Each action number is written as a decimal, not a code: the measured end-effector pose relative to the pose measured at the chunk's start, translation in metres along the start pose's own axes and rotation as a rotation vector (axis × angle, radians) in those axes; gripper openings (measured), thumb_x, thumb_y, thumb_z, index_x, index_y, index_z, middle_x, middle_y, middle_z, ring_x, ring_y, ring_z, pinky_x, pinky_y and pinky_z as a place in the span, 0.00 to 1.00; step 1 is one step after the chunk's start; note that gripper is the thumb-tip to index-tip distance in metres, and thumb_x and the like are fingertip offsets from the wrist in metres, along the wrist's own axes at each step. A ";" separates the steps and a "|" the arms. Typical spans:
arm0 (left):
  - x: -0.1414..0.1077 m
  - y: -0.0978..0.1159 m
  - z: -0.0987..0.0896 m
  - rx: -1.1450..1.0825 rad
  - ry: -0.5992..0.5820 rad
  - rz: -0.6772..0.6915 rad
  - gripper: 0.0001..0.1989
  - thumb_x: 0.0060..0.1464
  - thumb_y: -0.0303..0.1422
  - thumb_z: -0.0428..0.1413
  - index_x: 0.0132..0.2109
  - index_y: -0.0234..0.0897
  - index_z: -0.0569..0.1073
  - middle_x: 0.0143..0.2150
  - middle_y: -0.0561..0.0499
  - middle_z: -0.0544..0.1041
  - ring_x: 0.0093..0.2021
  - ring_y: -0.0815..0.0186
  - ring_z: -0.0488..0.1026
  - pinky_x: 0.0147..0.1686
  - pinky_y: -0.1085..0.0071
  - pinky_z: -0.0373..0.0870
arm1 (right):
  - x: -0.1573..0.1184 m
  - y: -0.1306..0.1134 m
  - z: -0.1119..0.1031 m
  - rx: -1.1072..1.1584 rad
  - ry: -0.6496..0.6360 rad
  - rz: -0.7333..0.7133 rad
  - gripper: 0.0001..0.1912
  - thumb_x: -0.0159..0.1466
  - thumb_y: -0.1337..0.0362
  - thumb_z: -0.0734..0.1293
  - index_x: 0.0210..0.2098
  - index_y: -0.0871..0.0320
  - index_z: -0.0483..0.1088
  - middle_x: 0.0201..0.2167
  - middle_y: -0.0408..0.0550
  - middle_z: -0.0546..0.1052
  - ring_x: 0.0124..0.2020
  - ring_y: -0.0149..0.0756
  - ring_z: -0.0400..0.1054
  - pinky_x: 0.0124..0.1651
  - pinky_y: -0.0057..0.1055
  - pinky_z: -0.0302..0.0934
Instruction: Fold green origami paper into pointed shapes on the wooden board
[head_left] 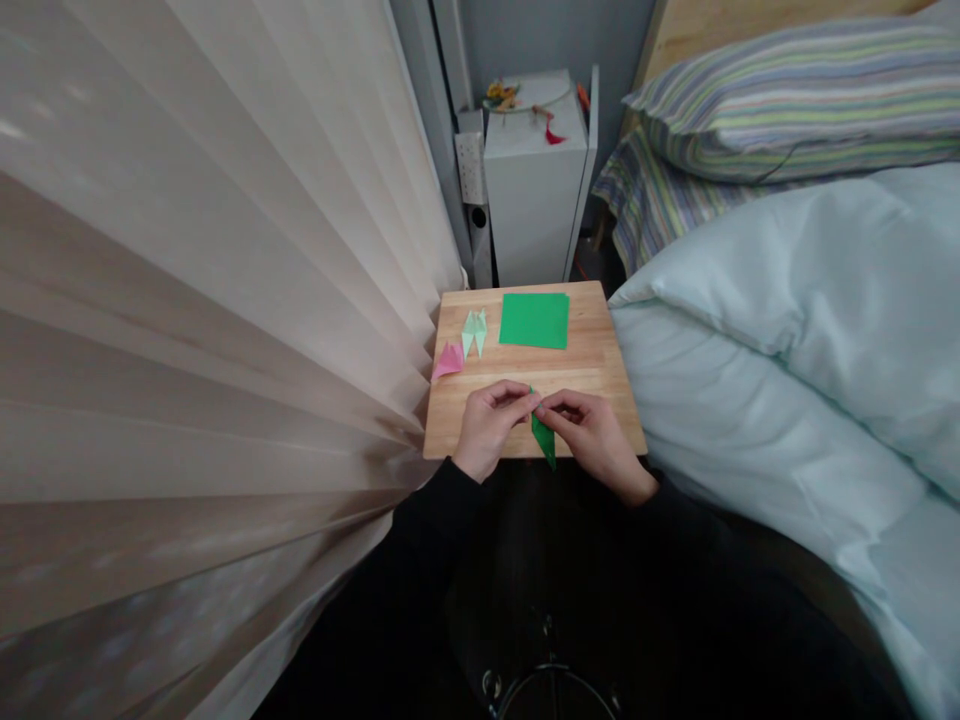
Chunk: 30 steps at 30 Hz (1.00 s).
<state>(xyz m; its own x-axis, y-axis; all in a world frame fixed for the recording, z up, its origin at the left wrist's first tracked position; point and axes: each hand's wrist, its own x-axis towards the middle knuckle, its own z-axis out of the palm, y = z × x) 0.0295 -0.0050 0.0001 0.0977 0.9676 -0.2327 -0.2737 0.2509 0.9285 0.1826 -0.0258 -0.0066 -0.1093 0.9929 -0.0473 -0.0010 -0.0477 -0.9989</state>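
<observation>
Between my hands, a narrow piece of folded green paper hangs over the near edge of the small wooden table. My left hand pinches its upper end from the left. From the right, my right hand pinches the same end, fingertips meeting those of the left. The fingers partly cover the paper's top. Farther back lies a stack of green paper sheets. To its left rest a light green folded paper piece and a pink folded paper piece.
A pleated curtain hangs along the table's left side. On the right is a bed with a pale blue quilt and a striped pillow. Behind the table stands a white cabinet with small items on top.
</observation>
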 end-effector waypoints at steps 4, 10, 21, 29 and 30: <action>0.000 0.001 0.000 -0.011 0.010 -0.004 0.12 0.40 0.35 0.73 0.30 0.35 0.81 0.27 0.54 0.77 0.28 0.73 0.69 0.32 0.72 0.65 | -0.001 -0.001 0.001 0.007 0.013 0.010 0.12 0.59 0.54 0.74 0.29 0.57 0.78 0.26 0.45 0.78 0.28 0.34 0.69 0.32 0.32 0.63; 0.001 0.002 -0.003 -0.032 -0.032 0.000 0.12 0.40 0.35 0.73 0.29 0.35 0.81 0.28 0.53 0.77 0.30 0.71 0.71 0.35 0.71 0.67 | -0.001 0.000 0.001 0.050 -0.011 0.048 0.14 0.57 0.52 0.76 0.31 0.56 0.79 0.28 0.45 0.79 0.29 0.35 0.69 0.33 0.32 0.63; -0.001 0.004 0.000 -0.038 0.001 0.019 0.10 0.40 0.33 0.72 0.28 0.35 0.80 0.27 0.52 0.78 0.30 0.71 0.71 0.36 0.71 0.67 | -0.002 -0.005 0.004 0.090 -0.014 0.064 0.18 0.56 0.48 0.76 0.25 0.55 0.74 0.22 0.43 0.72 0.26 0.33 0.62 0.28 0.31 0.57; 0.008 0.019 -0.007 -0.135 0.008 -0.006 0.09 0.40 0.30 0.72 0.27 0.33 0.79 0.24 0.53 0.74 0.27 0.73 0.68 0.30 0.74 0.64 | -0.008 -0.004 0.007 0.098 -0.053 0.099 0.19 0.56 0.47 0.76 0.24 0.56 0.73 0.21 0.41 0.70 0.24 0.31 0.60 0.26 0.30 0.54; 0.012 0.023 -0.011 -0.211 0.056 0.018 0.10 0.41 0.31 0.72 0.26 0.33 0.78 0.23 0.55 0.72 0.26 0.75 0.66 0.28 0.76 0.62 | -0.009 -0.003 0.008 0.093 -0.073 0.122 0.19 0.56 0.48 0.76 0.24 0.56 0.72 0.20 0.41 0.70 0.23 0.30 0.60 0.26 0.30 0.54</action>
<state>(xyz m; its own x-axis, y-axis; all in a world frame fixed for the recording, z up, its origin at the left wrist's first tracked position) 0.0136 0.0126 0.0155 0.0394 0.9705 -0.2379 -0.4701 0.2281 0.8527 0.1752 -0.0351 -0.0035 -0.1861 0.9687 -0.1643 -0.0749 -0.1807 -0.9807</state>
